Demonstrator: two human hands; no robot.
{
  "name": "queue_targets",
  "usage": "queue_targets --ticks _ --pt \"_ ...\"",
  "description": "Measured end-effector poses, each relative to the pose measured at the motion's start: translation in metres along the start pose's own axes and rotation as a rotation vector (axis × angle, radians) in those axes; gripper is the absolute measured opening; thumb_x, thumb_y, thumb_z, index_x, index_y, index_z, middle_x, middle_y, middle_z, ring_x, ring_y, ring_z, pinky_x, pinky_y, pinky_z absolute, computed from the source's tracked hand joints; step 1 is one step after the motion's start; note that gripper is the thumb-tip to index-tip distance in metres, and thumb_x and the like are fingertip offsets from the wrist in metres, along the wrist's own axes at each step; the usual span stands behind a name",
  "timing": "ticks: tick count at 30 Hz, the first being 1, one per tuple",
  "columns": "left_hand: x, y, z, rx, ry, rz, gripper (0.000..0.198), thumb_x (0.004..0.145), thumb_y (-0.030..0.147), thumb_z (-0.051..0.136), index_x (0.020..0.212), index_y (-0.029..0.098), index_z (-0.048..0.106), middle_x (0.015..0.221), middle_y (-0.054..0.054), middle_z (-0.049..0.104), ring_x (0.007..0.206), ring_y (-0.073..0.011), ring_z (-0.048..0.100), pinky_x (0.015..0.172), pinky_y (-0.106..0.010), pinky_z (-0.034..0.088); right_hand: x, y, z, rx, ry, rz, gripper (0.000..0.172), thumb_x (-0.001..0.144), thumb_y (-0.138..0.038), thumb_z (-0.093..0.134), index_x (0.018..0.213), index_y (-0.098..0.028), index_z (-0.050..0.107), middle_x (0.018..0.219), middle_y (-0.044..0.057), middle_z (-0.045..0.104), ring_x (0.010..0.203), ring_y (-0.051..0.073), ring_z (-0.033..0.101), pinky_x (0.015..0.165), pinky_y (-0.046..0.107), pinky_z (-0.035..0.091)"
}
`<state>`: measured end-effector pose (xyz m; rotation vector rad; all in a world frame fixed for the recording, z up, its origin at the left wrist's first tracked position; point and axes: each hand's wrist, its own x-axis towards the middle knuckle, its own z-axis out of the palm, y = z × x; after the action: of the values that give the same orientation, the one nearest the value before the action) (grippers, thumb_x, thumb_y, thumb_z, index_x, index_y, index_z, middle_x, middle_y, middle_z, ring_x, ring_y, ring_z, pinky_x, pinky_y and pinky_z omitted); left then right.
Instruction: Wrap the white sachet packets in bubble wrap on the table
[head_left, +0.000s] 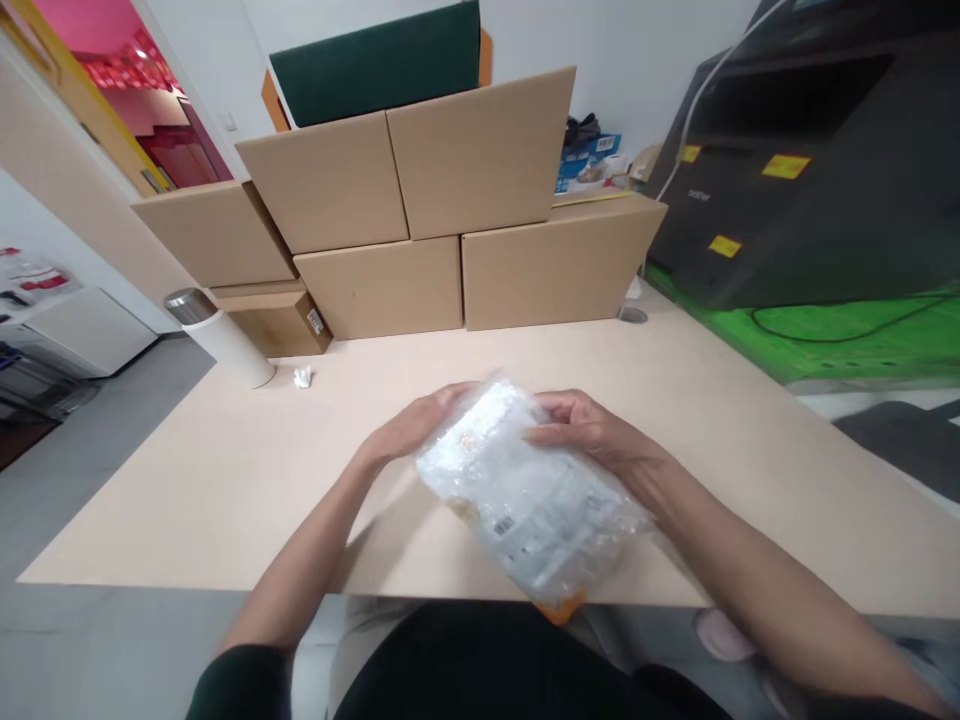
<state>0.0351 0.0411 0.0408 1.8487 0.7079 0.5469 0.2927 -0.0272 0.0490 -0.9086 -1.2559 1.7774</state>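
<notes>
The bench (pixel 225 500) spreads before me, with cardboard boxes (pixel 375 290) stacked along its far edge. A clear plastic-wrapped package (pixel 525 480) is tilted over the middle of the near edge, its orange lower end reaching past it. A white bottle (pixel 229 345) stands by the far left corner. My 2 hands grasp the package: my right hand (pixel 581 425) pinches it, thumb on top; my left hand (pixel 420 420) holds its far left side, fingertips hidden. A crumpled white scrap (pixel 302 377) lies beside the bottle.
</notes>
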Motion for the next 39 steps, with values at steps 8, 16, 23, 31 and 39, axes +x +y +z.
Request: queue_targets --ticks 8,16,23,31,39 --pt "-0.017 -0.032 0.029 -0.901 0.249 -0.103 0.106 0.075 0.093 0.021 0.137 0.012 0.052 0.132 -0.019 0.062 0.132 -0.0393 0.050 0.106 -0.055 0.043 0.058 0.028 0.012 -0.050 0.459 -0.115 0.041 0.059 -0.051 0.082 0.076 -0.020 0.061 0.069 -0.001 0.064 0.058 0.015 0.057 0.055 0.027 0.045" --pt "0.002 -0.077 0.031 -0.406 0.673 -0.258 0.111 0.075 0.037 0.073 0.156 0.023 -0.002 0.146 -0.019 0.046 0.118 -0.0292 0.061 0.097 -0.045 0.053 0.110 0.079 0.000 -0.453 0.747 -0.167 0.045 0.074 -0.051 0.064 0.104 -0.018 0.059 0.106 0.011 0.065 0.099 0.028 0.060 0.086 0.042 0.051" --pt "-0.004 -0.083 0.007 0.490 0.536 -0.266 0.074 0.084 0.042 0.062 0.150 0.020 0.037 0.164 -0.017 0.012 0.149 -0.0382 0.019 0.118 -0.057 0.019 0.099 0.083 -0.023 -1.181 0.397 -0.361 0.049 0.096 -0.041 0.037 0.130 -0.016 0.061 0.148 0.015 0.048 0.140 0.031 0.036 0.118 0.052 0.026" --pt "-0.015 -0.071 -0.031 0.720 0.034 -0.328 0.116 0.068 0.073 0.069 0.158 0.028 0.012 0.166 -0.012 -0.005 0.151 -0.0392 -0.005 0.119 -0.061 0.000 0.081 0.064 -0.044 -1.300 -0.021 -0.103 0.105 0.076 -0.076 0.059 0.157 -0.019 0.025 0.165 0.013 0.015 0.151 0.036 0.011 0.121 0.054 0.017" --pt "-0.017 -0.075 -0.039 0.735 -0.017 -0.283 0.127 0.060 0.070 0.076 0.159 0.027 0.009 0.166 -0.013 0.001 0.151 -0.0400 -0.002 0.119 -0.059 -0.006 0.076 0.065 -0.057 -1.278 -0.126 -0.082 0.113 0.072 -0.069 0.069 0.160 -0.029 0.010 0.167 0.006 0.008 0.151 0.036 0.007 0.123 0.051 0.016"
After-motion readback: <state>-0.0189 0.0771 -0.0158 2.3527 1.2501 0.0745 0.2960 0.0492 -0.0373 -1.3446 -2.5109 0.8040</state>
